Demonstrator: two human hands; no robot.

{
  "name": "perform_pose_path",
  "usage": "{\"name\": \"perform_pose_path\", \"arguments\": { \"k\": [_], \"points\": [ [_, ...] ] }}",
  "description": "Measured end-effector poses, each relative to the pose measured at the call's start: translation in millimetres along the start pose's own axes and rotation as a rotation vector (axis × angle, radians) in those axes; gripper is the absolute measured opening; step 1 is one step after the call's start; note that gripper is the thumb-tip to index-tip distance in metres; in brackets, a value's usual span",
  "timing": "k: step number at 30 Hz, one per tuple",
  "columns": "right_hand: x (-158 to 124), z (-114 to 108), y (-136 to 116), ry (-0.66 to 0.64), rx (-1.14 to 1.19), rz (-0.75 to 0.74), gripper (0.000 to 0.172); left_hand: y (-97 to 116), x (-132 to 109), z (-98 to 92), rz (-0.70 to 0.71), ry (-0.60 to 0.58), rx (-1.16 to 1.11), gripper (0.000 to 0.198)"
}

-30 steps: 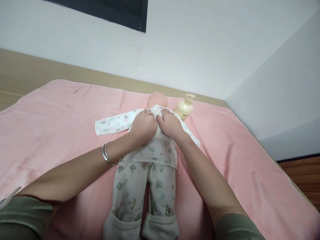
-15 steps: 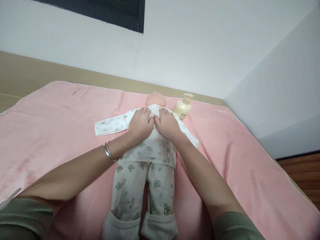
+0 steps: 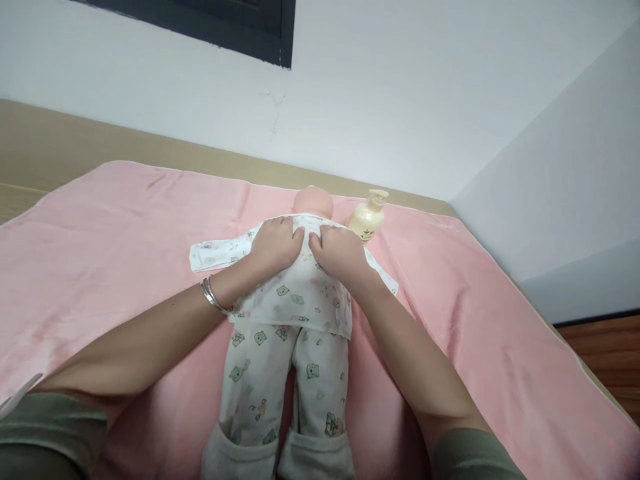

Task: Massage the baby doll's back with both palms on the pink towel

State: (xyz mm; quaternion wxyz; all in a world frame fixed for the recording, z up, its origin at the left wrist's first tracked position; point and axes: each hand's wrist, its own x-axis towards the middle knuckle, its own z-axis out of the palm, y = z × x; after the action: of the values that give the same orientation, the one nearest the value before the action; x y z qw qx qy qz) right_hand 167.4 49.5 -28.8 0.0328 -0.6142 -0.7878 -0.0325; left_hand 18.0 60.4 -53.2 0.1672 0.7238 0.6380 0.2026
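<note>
A baby doll (image 3: pixel 313 201) lies stretched out on a pink blanket, its bald head at the far end. It wears a white printed top (image 3: pixel 295 293) and matching trousers (image 3: pixel 260 380) with turned-up cuffs. My left hand (image 3: pixel 277 243) rests on the upper left of the top, fingers laid over the shoulder area and thumb toward the middle. On the opposite side, my right hand (image 3: pixel 340 252) rests the same way, its fingers partly hidden. Both hands press on the cloth, thumbs slightly apart. One sleeve (image 3: pixel 217 255) spreads out to the left.
A cream pump bottle (image 3: pixel 367 217) stands right of the doll's head. The pink blanket (image 3: pixel 125 227) covers a wooden surface (image 3: pixel 60 143) that meets a white wall. A dark frame (image 3: pixel 250 30) is on that wall, and brown wood (image 3: pixel 607 353) shows at far right.
My hands have slid outward from the middle, so the gap between my thumbs is wider. The creased cloth near the neck now lies smoother. The bottle has stayed put.
</note>
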Motion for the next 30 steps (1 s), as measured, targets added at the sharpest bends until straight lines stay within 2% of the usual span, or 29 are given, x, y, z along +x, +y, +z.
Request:
{"name": "perform_pose_path", "arguments": {
  "k": [3, 6, 10, 14, 19, 25, 30],
  "points": [
    [-12, -3, -10, -0.027, -0.099, -0.061, 0.035, -4, 6, -4.0, -0.044, -0.029, -0.055, 0.045],
    [-19, -1, -19, -0.047, -0.151, -0.134, 0.028, -7, 7, -3.3, -0.014, 0.000, -0.061, 0.044],
    [-9, 9, -15, 0.021, -0.020, -0.112, 0.042, -6, 1, 1.1, 0.060, 0.062, -0.082, 0.039],
    [7, 17, -3, 0.061, 0.162, -0.051, 0.051, 4, -12, 4.3, 0.146, 0.133, -0.007, 0.032],
    [-2, 14, -11, 0.049, 0.096, -0.061, 0.050, 13, -16, -1.6, 0.099, 0.052, 0.015, 0.034],
    [-24, 18, -33, 0.144, 0.009, -0.073, 0.046, 1, 2, -6.4, -0.006, -0.021, -0.009, 0.037],
    [-2, 23, -13, 0.133, 0.198, 0.006, 0.048, 5, -7, -4.0, 0.012, -0.006, 0.080, 0.039]
  ]
}}
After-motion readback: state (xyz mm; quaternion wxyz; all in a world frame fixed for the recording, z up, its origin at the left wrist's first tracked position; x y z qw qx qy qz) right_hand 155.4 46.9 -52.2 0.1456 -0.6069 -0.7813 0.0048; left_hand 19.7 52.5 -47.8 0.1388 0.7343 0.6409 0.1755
